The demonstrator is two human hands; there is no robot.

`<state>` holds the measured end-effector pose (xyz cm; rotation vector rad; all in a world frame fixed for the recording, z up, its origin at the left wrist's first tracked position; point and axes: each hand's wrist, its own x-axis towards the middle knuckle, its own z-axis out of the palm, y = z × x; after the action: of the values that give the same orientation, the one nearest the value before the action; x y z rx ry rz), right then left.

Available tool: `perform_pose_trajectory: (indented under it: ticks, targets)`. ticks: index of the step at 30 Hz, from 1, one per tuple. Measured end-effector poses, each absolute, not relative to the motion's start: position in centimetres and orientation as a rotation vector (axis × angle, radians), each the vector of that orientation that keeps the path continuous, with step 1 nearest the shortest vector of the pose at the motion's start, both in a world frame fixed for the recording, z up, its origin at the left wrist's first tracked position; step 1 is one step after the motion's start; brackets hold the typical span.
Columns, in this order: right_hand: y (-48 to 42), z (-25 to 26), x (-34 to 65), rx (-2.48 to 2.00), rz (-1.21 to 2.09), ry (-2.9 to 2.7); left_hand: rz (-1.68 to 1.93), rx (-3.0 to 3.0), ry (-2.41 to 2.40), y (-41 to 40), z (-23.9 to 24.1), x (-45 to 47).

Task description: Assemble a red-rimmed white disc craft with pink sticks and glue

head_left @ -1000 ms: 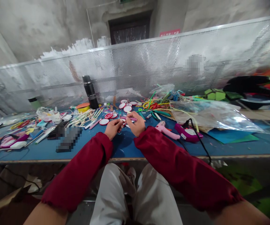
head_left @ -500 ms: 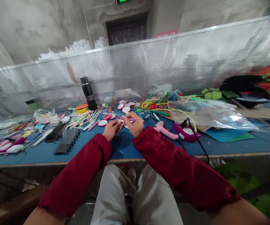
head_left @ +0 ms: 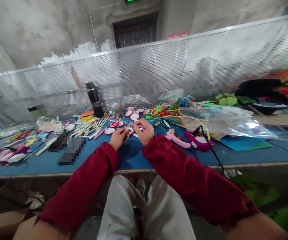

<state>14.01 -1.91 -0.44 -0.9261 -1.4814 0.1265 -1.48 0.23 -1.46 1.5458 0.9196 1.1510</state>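
Observation:
My right hand [head_left: 146, 134] is closed around a slim pinkish-purple stick, pen-like in shape [head_left: 141, 126], which points left over the blue table. Just to its left, my left hand [head_left: 118, 138] pinches something small at its fingertips, too tiny to make out. The two hands are a short gap apart. Behind and between them lie several white discs with red rims, like bottle caps [head_left: 109, 131], and one with a red printed face [head_left: 114, 124]. A pink glue gun [head_left: 177, 139] rests to the right of my right hand.
A black bottle [head_left: 94, 100] stands at the back left, near scattered sticks [head_left: 90, 128]. A dark phone-like slab [head_left: 72, 151] lies in front. To the right are a purple device with a cable [head_left: 198, 141], green-handled pliers [head_left: 170, 121], clear plastic [head_left: 229, 121] and coloured sheets [head_left: 244, 144].
The pinkish-purple stick has tilted slightly in my right hand, and its fingers have shifted a little. My left hand stays nearly where it was, still pinching.

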Motion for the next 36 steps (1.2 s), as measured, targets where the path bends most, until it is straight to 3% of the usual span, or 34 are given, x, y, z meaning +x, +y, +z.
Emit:
perform_pose_trajectory:
  ticks: [36]
  targets:
    - [-1.70,-0.48,13.97,-0.920,0.104,-1.535,1.143,1.568,0.913,0.49,-1.73,-1.53]
